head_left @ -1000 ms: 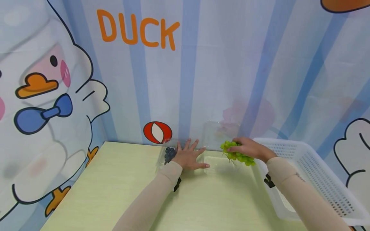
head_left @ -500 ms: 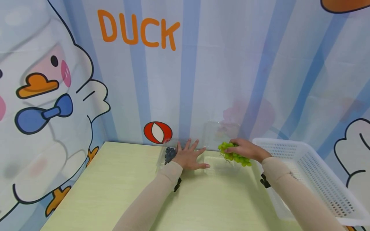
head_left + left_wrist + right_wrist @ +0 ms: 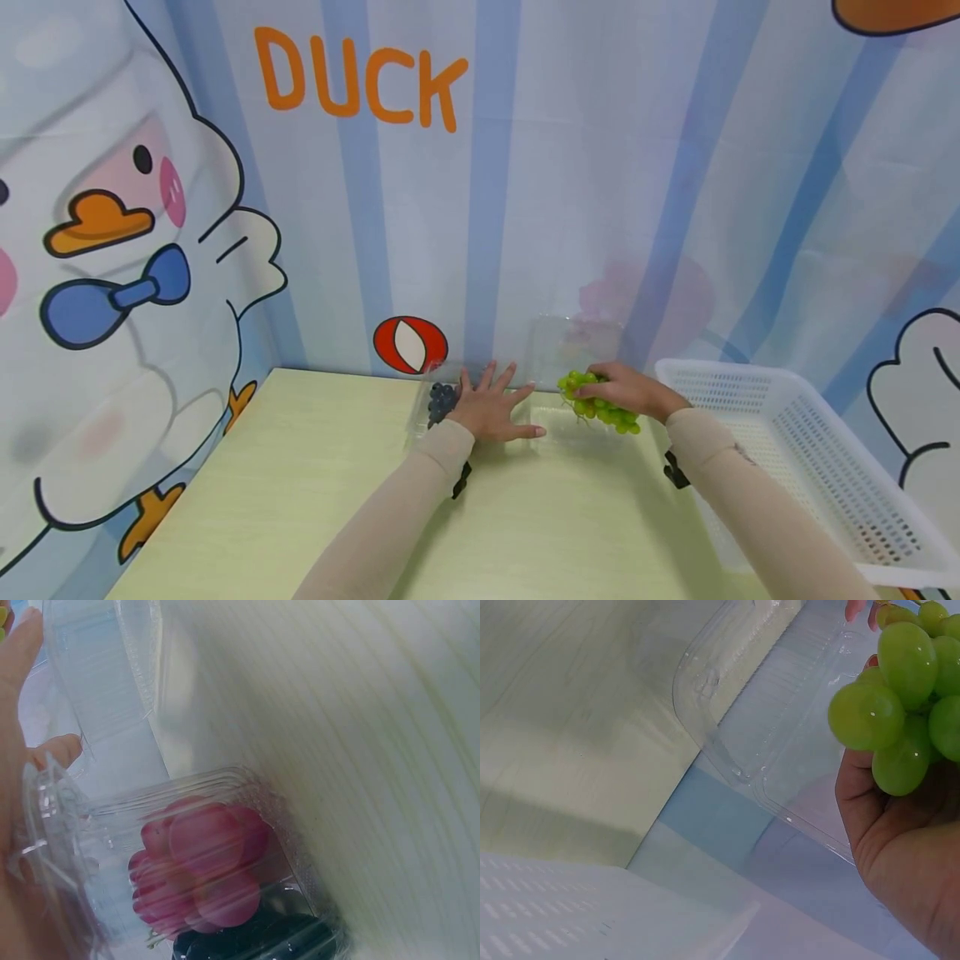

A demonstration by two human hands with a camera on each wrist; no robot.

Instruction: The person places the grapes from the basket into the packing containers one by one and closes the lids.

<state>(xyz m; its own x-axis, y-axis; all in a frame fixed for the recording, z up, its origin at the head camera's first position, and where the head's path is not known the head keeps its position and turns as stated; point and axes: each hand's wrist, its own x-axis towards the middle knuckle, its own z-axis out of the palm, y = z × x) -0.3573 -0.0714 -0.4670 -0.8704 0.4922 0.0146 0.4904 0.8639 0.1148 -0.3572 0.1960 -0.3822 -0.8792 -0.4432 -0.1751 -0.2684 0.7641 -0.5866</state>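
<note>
My right hand [image 3: 633, 392] grips a bunch of green grapes [image 3: 588, 407], its stem trailing from the left end. The bunch hangs over an open clear plastic box [image 3: 573, 429] whose lid [image 3: 573, 342] leans against the curtain. In the right wrist view the green grapes [image 3: 866, 716] rest in curled fingers. My left hand [image 3: 491, 410], fingers spread, rests on a second clear box, covering part of it. Dark grapes [image 3: 442, 402] show at that box's left side. Red grapes [image 3: 202, 855] are also inside it in the left wrist view, above the dark ones.
A white perforated plastic basket [image 3: 806, 433] stands on the right side of the pale wooden table [image 3: 300, 467], partly under the right forearm. Behind the table hangs a striped curtain [image 3: 555, 167] printed with ducks.
My right hand has moved left with the green grapes, away from the basket and further over the open box. My left hand has stayed in place.
</note>
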